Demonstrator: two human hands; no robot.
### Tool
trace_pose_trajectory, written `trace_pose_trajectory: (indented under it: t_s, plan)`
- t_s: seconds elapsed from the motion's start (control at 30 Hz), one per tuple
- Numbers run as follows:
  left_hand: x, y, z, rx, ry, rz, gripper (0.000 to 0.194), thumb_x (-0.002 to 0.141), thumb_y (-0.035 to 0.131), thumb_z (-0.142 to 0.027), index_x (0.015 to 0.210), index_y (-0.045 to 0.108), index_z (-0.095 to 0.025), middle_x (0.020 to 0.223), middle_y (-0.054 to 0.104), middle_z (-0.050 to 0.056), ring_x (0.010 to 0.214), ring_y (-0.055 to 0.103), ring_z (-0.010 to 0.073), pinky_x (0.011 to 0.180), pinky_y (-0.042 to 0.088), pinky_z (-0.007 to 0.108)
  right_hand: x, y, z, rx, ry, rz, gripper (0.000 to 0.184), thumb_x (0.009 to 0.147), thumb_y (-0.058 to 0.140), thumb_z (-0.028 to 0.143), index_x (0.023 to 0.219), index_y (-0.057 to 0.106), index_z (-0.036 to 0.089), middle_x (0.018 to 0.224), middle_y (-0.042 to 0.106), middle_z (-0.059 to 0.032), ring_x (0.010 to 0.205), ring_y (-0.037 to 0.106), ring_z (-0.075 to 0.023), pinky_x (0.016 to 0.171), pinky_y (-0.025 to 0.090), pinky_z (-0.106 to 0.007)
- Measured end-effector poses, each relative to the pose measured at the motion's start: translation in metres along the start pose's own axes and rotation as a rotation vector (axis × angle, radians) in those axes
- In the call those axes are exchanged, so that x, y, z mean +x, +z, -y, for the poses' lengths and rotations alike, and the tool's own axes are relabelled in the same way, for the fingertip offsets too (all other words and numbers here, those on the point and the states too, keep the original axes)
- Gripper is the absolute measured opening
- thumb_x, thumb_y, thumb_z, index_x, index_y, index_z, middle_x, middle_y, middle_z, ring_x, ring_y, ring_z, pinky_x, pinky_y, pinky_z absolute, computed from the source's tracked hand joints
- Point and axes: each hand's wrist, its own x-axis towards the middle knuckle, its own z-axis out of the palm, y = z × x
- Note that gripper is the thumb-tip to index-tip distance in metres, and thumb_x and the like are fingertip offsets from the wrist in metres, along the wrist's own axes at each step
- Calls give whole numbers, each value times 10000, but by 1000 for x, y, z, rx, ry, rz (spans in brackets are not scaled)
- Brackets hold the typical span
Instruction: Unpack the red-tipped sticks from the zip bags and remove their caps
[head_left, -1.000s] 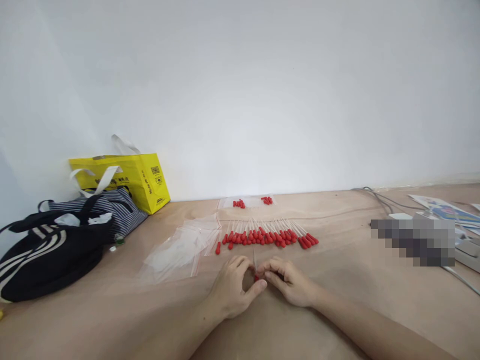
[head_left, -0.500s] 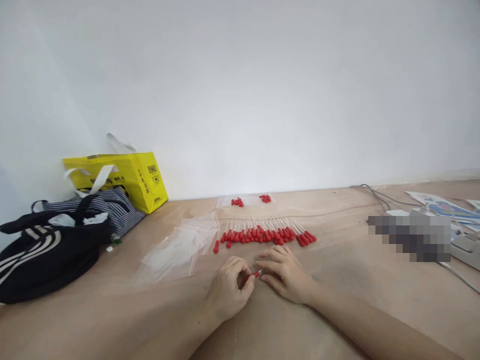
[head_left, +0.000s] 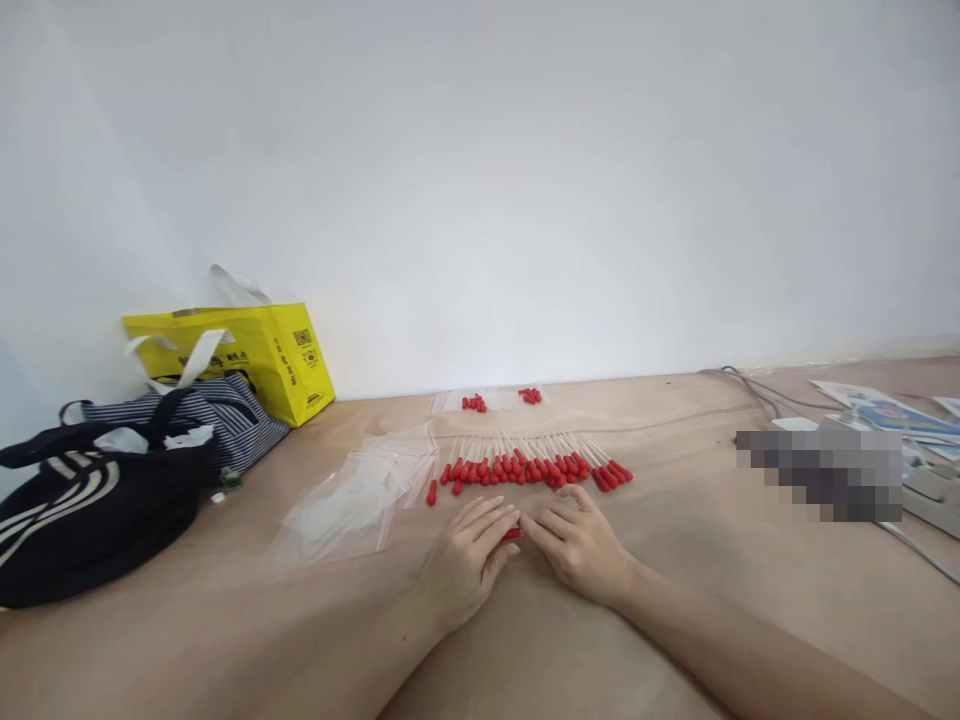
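Note:
In my left hand [head_left: 466, 558] a red rubber dropper bulb [head_left: 511, 534] lies between thumb and fingers, mostly covered by them. My right hand [head_left: 581, 545] is closed, its bent fingertips meeting the bulb's right end; whatever they pinch is hidden. Just beyond both hands runs a row of droppers [head_left: 517, 468], red bulbs toward me and thin pale tubes pointing at the wall. One loose red bulb [head_left: 431, 492] sits at the row's left end.
Clear zip bags [head_left: 349, 505] lie overlapped on the left. Farther back, another bag [head_left: 499, 400] bears small red bulbs. A black bag [head_left: 90, 525], a striped bag [head_left: 251, 425] and a yellow bag [head_left: 300, 365] crowd the left. Cables [head_left: 750, 385] and papers [head_left: 885, 410] are on the right.
The fingers of my left hand have extended over the red bulb, covering more of it. My right fingertips have come up against its end, and the pale tip there no longer shows.

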Motion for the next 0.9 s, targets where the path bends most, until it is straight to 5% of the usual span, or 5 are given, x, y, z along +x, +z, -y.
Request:
trace_pose_trajectory:
  t_s: [0.3, 0.53, 0.9]
  plan:
    - [6, 4, 2, 63, 58, -29, 198, 850, 403, -141, 888, 597, -150, 978, 659, 82, 1032, 550, 226, 912, 396, 485, 3, 1, -1, 9, 14, -3, 272, 814, 321, 59, 817, 574, 159, 584, 537, 2, 561, 439, -119, 762, 256, -341]
    - [4, -1, 1, 34, 70, -42, 198, 838, 395, -125, 849, 587, -174, 919, 675, 37, 998, 571, 216, 936, 340, 511, 1, 1, -3, 43, -44, -85, 227, 770, 355, 51, 774, 561, 147, 534, 496, 26, 477, 348, -88, 617, 207, -300]
    - [0, -3, 2, -3, 58, 49, 263, 801, 362, -52, 886, 576, -178, 972, 656, 40, 1055, 534, 198, 974, 306, 485, 2, -1, -2, 42, -54, -99, 197, 754, 374, 45, 754, 546, 142, 524, 486, 37, 465, 319, -78, 639, 200, -302]
